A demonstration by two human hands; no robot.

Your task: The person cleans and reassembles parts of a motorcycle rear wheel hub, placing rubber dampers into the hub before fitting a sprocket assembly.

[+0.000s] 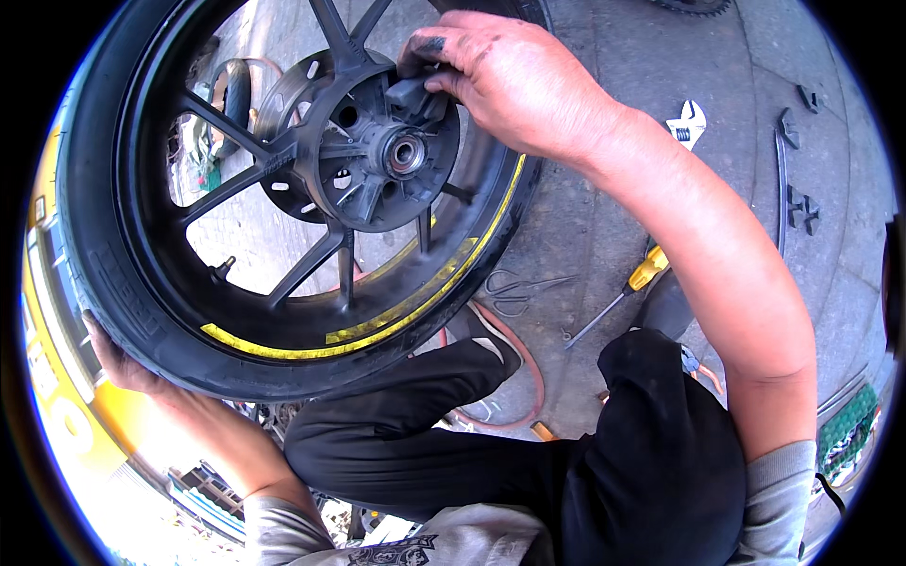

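Observation:
A black motorcycle wheel with a tire (255, 373) and yellow rim stripes leans over my lap. My left hand (127, 368) is closed round the tire's lower-left edge, its fingers partly hidden. My right hand (481, 80) pinches a dark blocky piece (407, 92) at the upper part of the hub (363, 189), just above the bearing (404, 154). Its fingertips are partly smudged dark. Some recesses in the hub show around the bearing. My legs (425, 462) in black trousers are bent beneath the wheel.
On the grey ground lie scissors (510, 294), a yellow-handled screwdriver (649, 266), an adjustable wrench (687, 123), pliers (691, 363), a red hose (533, 396), a long bar (781, 189) and small black parts (802, 209). A toothed sprocket (698, 6) is at the top. A yellow object (61, 396) stands left.

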